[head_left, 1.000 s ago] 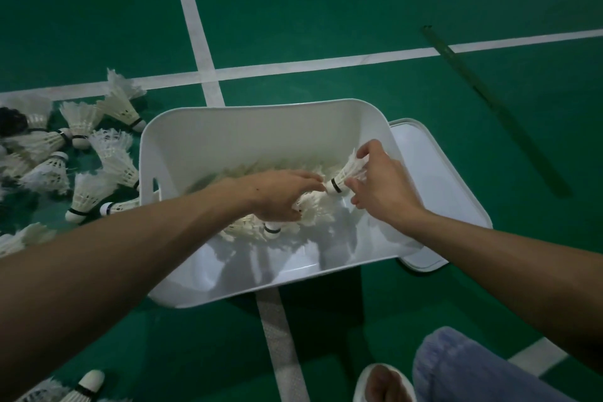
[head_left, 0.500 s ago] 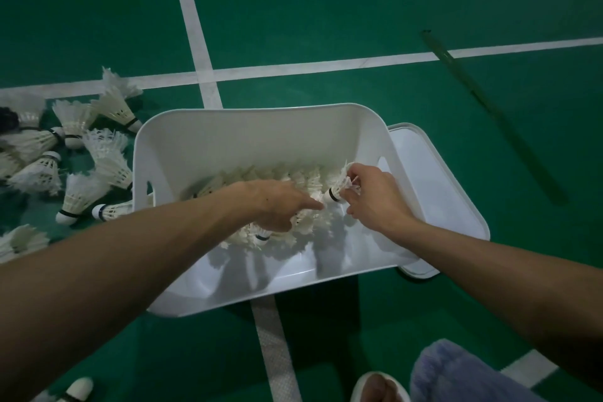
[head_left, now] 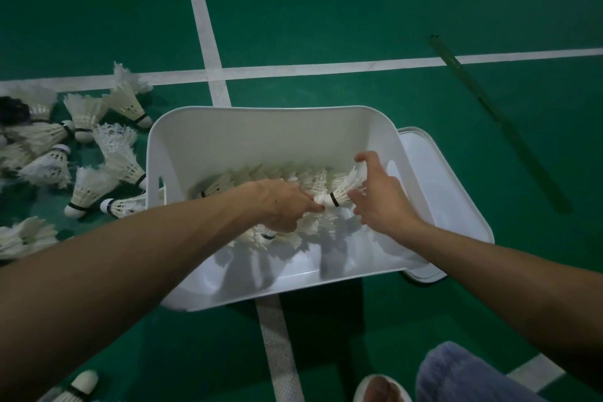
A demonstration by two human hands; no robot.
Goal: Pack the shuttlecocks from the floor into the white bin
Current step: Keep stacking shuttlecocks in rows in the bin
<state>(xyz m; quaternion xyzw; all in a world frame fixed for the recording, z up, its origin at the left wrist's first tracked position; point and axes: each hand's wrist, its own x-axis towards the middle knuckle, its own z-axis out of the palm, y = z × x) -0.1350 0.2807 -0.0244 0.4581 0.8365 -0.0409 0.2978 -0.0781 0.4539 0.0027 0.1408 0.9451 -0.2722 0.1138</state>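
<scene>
The white bin (head_left: 261, 114) stands on the green court floor, with a row of white feather shuttlecocks (head_left: 287, 176) lying along its bottom. My left hand (head_left: 284, 206) reaches into the bin and pinches the cork of one shuttlecock (head_left: 344, 191) with a black band. My right hand (head_left: 381, 202) hovers right beside that shuttlecock's feathers, fingers spread and holding nothing. Several loose shuttlecocks (head_left: 88, 186) lie on the floor left of the bin.
A white lid (head_left: 440, 186) lies under the bin's right side. A dark green strip (head_left: 489, 114) lies on the floor at the right. Another shuttlecock (head_left: 78, 385) sits at the bottom left. My knee (head_left: 473, 375) and foot (head_left: 378, 392) are at the bottom.
My right hand has let go of the shuttlecock it carried into the bin and spread its fingers. My left hand's fingers have closed on that shuttlecock's cork.
</scene>
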